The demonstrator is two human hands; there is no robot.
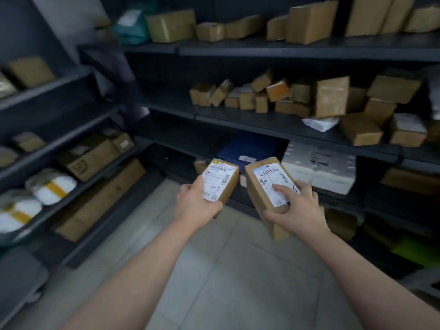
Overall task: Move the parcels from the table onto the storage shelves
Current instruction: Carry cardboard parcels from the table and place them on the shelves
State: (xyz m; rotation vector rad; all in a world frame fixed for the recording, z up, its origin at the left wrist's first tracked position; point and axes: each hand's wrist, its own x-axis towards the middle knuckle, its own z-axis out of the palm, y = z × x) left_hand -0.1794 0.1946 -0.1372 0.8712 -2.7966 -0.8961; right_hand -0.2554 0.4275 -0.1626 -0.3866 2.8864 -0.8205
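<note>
Both forearms reach forward over the floor (226, 270), hands at mid-frame. The left hand (197, 206) grips the left box (221, 182) at its near end, thumb along the label's edge and fingers wrapped under. The label faces up, with "1-7" handwritten on it. The right hand (300, 210) holds the right box (266, 182), which is taller and tilted, label up. The index finger (279, 188) lies straight on the label and the other fingers curl round the far side (a handwritten "6" shows by the knuckles). The boxes are side by side in the air, just apart, in front of the lower shelves (262, 126) and not on any of them. The shelves ahead and to the left are dark and crowded with brown parcels. Behind the held boxes, a blue crate (247, 146) and a big white carton (319, 170) sit on a low shelf. The left rack holds white rolls (51, 186) banded in yellow, with flat cardboard (100, 198) below. Something green (414, 248) low on the right is too blurred to identify. The printed label text is unreadable and the frame edges are smeared. A grey object (19, 277) at bottom left is cut off.
</note>
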